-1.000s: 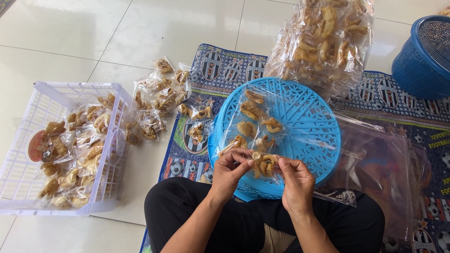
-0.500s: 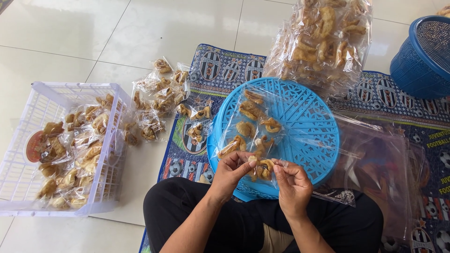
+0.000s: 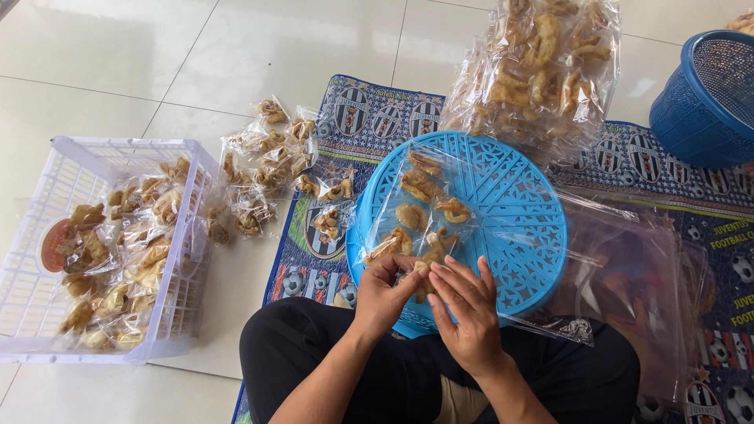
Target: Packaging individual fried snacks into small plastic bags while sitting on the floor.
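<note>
On blue lid point(image 3: 518, 212): left hand point(image 3: 382, 294) and right hand point(image 3: 465, 314) pinch a small snack bag point(image 3: 416, 212) shut; white crate point(image 3: 47, 310) half-filled with packs, bulk bag point(image 3: 542, 71) mostly full.

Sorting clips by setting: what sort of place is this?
Likely a home floor used for small-scale snack packing: tiled floor, printed mat, a big bag of fried snacks, small filled packets in a white crate.

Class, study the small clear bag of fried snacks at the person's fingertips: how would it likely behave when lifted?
The clear bag would probably flop and sag, since its thin film lies crinkled on the blue round tray. It looks light for its size: few puffy pieces inside. The pieces likely crack if squeezed, so both the left hand and the right hand pinch only its edge.
</note>
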